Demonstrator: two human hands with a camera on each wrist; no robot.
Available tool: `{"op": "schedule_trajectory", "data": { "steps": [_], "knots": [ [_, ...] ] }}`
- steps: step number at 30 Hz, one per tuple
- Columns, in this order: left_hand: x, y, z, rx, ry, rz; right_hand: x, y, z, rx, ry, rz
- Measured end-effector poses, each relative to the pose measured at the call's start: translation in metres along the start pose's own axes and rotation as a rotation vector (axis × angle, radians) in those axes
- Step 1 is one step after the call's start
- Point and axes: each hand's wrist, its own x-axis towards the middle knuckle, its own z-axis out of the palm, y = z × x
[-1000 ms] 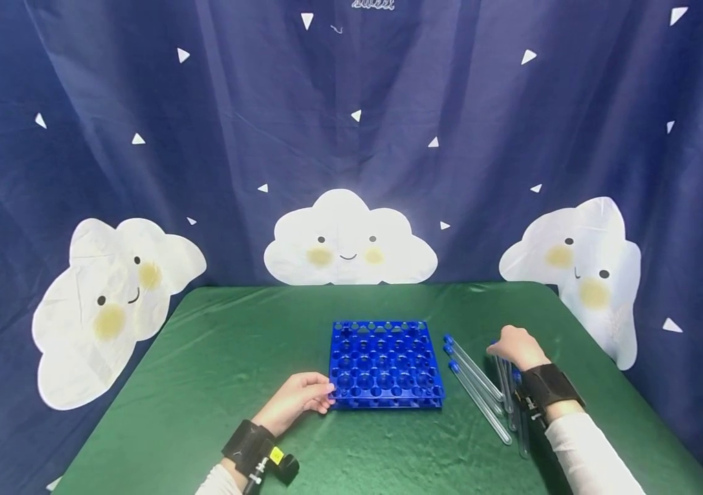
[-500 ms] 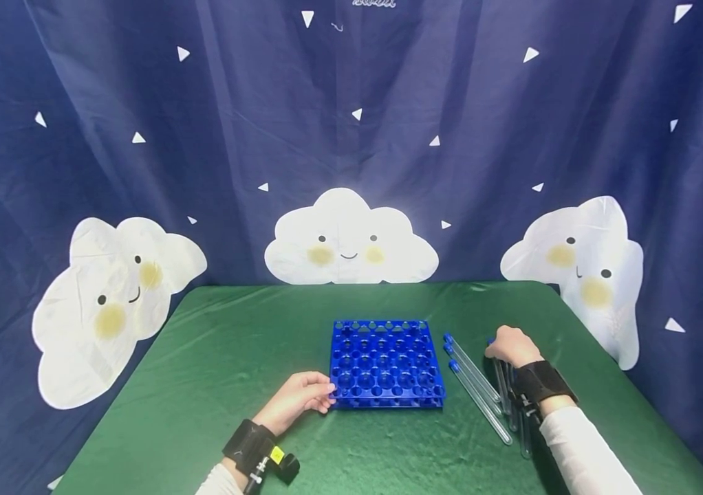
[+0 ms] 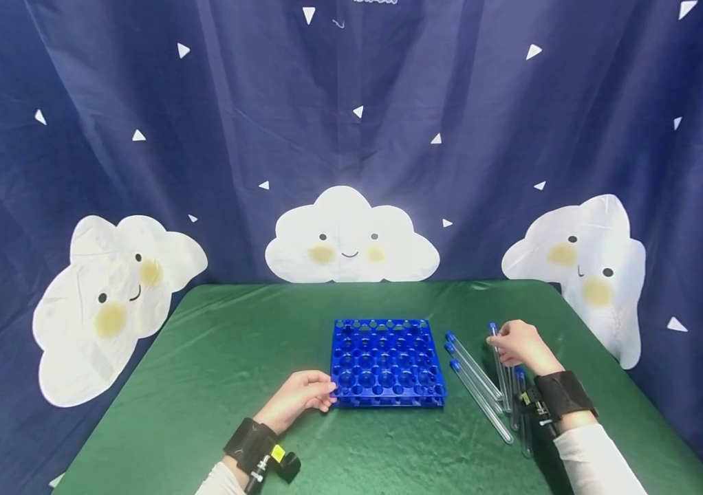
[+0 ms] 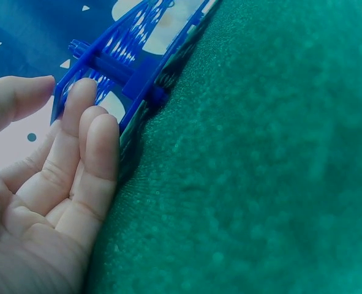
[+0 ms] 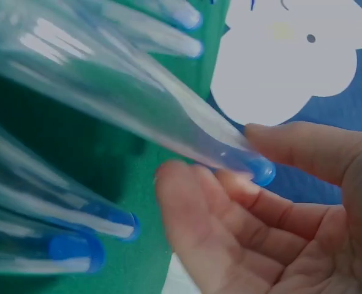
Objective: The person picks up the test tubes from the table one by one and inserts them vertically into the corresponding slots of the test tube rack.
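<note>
My left hand [image 3: 294,401] pinches the near left corner of a blue test tube rack [image 3: 388,401]. In the left wrist view, the thumb lies at the edge of the rack's upper plate [image 4: 98,46], with the fingertips across from it. Off to the right, my right hand [image 3: 521,344] holds a clear test tube [image 5: 168,116] just below its blue cap [image 5: 264,172], between thumb and fingers. The capped end is tilted up, and the tube slants down toward the other tubes. No tubes stand in the rack's holes.
Several capped tubes [image 3: 481,402] lie side by side between the rack and my right hand. More tubes [image 5: 52,190] lie below my right wrist. A green cloth [image 3: 252,323] covers the table; a dark blue curtain [image 3: 234,137] with clouds hangs behind.
My right hand has risen slightly and turned, bringing up the capped end of one tube from the pile. The left hand keeps its place on the rack.
</note>
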Motion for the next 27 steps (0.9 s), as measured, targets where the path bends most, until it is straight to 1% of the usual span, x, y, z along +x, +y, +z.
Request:
{"op": "schedule_trajectory", "data": {
  "steps": [3,6,8,13,18,21,24,27],
  "knots": [
    [0.001,-0.001,-0.001,-0.001,-0.001,0.005,-0.004,0.0,-0.001,0.072,-0.004,-0.004],
    [0.001,-0.002,-0.001,-0.004,-0.004,0.008,-0.008,-0.003,-0.002,0.105,0.015,-0.013],
    [0.001,-0.002,-0.001,-0.006,-0.006,0.008,-0.012,-0.006,-0.003,0.108,0.039,-0.03],
    [0.0,-0.001,0.0,-0.004,-0.009,0.011,-0.018,-0.019,-0.011,0.071,0.122,-0.118],
    [-0.001,0.001,0.0,0.004,-0.006,0.012,-0.023,-0.041,-0.015,0.006,0.231,-0.223],
    [-0.001,0.002,0.001,0.01,-0.004,0.013,-0.024,-0.058,-0.012,-0.007,0.29,-0.287],
    [-0.002,0.003,0.001,0.012,-0.002,0.011,-0.024,-0.075,-0.008,0.016,0.328,-0.339],
    [-0.002,0.003,0.001,0.011,0.001,0.005,-0.023,-0.092,-0.002,0.053,0.346,-0.376]
  ]
}}
